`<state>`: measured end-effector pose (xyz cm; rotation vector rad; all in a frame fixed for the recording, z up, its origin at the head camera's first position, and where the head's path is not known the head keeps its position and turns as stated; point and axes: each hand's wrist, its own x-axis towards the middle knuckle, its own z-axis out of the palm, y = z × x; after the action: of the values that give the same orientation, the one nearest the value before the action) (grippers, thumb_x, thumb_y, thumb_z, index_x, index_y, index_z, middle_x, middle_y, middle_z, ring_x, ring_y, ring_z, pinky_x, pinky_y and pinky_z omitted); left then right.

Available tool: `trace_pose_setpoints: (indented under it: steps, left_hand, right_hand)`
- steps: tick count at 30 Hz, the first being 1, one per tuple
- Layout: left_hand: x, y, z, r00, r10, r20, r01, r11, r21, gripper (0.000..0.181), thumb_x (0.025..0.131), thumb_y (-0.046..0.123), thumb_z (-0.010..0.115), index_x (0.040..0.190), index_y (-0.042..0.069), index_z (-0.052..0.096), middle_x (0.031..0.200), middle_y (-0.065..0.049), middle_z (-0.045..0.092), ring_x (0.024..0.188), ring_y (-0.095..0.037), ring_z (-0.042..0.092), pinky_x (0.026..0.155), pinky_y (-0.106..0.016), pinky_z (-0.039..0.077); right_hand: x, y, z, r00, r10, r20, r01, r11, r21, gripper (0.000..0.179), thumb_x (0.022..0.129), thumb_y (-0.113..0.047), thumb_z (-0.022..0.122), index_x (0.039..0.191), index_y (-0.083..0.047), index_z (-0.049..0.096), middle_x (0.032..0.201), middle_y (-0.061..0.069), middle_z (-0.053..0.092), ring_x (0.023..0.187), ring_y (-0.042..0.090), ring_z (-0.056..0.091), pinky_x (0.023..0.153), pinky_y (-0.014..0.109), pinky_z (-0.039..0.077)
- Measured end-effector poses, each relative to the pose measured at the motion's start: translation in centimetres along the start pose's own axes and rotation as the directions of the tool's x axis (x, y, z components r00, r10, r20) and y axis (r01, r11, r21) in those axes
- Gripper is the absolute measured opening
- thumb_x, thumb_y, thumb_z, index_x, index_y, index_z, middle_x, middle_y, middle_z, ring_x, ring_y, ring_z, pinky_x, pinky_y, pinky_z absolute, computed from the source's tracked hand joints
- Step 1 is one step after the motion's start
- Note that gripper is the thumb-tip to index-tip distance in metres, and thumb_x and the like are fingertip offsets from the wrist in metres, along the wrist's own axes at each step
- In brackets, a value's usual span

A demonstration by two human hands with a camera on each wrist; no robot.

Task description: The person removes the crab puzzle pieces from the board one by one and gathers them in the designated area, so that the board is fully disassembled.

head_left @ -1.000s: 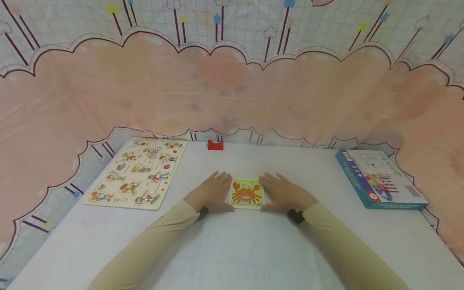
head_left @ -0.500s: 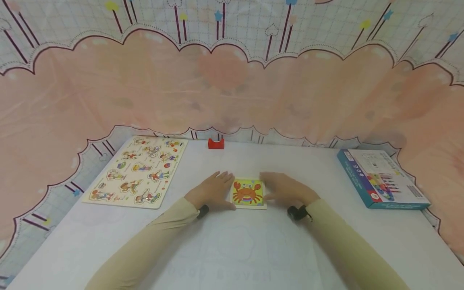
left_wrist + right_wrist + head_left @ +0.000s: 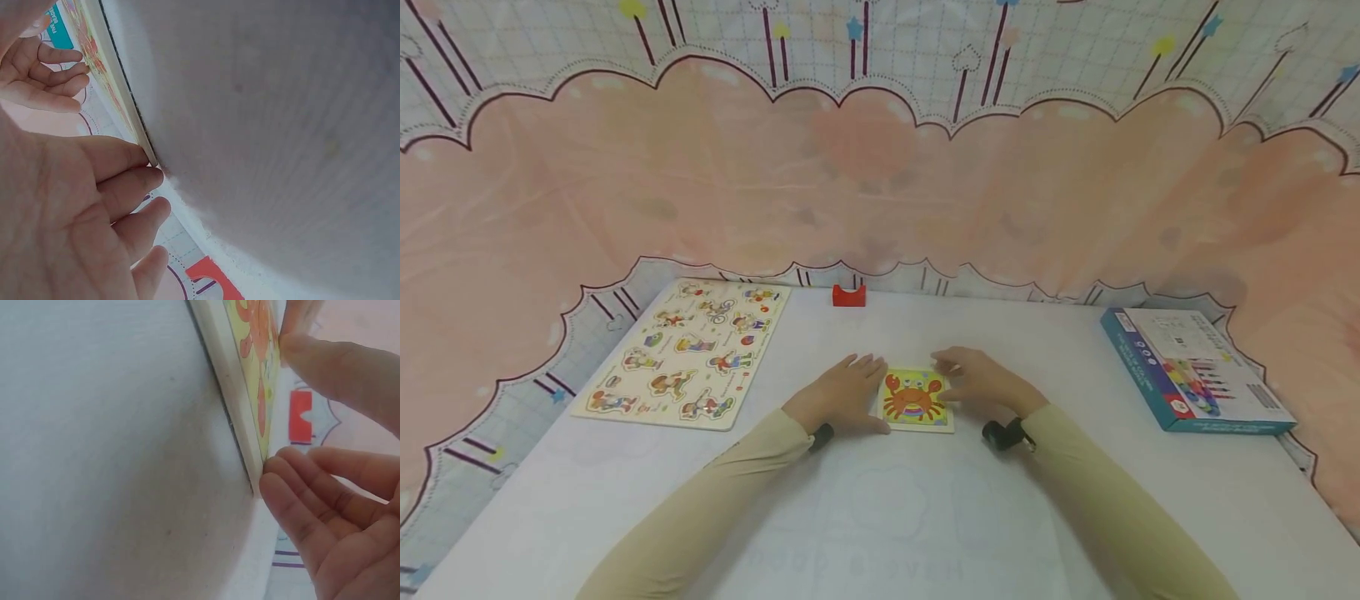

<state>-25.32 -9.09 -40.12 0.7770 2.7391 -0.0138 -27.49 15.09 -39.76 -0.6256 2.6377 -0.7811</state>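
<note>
2 hands [image 3: 842, 396], fingers loose, touch crab puzzle [image 3: 914, 402] (neither gripping); red block [image 3: 848, 299] beyond, pic board [image 3: 670, 362] L, box [image 3: 1198, 375] R.

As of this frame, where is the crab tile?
In the head view, the crab tile lies on the table just right of centre, between the left grip and the right grip, nearer the camera than the red block.

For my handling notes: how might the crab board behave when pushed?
The crab board looks stiff: its edge runs straight in both wrist views. Flat on the table, it would probably slide, not roll or tip. Its thinness suggests little weight.
</note>
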Motion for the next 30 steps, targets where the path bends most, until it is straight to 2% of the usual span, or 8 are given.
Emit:
trace_pose_setpoints:
  steps: [10,20,30]
  left_hand:
    - [0.0,0.1,0.2,1.0,-0.005,0.002,0.005,1.0,-0.007,0.097,0.078,0.063,0.062,0.149,0.01,0.025,0.157,-0.006,0.025,0.146,-0.024,0.018,0.122,-0.042,0.012]
    - [-0.1,0.2,0.1,1.0,-0.006,0.001,0.006,1.0,0.008,0.096,0.079,0.062,0.062,0.149,0.008,0.025,0.156,-0.007,0.026,0.146,-0.025,0.02,0.122,-0.041,0.013]
    - [0.3,0.1,0.3,1.0,-0.012,0.004,0.012,1.0,0.004,0.097,0.078,0.063,0.062,0.149,0.009,0.024,0.156,-0.007,0.026,0.146,-0.025,0.019,0.122,-0.042,0.013]
  right_hand:
    - [0.8,-0.6,0.2,1.0,-0.018,0.021,0.02,0.994,-0.11,0.067,0.077,-0.025,0.077,0.134,-0.004,0.049,0.117,0.011,0.059,0.108,0.024,0.054,0.1,0.041,0.047]
    - [1.4,-1.0,0.4,0.999,-0.005,0.043,0.013,0.982,-0.191,0.072,0.075,-0.025,0.079,0.136,-0.004,0.046,0.12,0.012,0.058,0.111,0.025,0.054,0.104,0.042,0.044]
    - [2.1,-1.2,0.2,0.997,0.039,0.067,-0.024,0.978,-0.208,0.073,0.075,-0.026,0.078,0.138,-0.007,0.045,0.112,0.008,0.057,0.101,0.02,0.054,0.098,0.039,0.048]
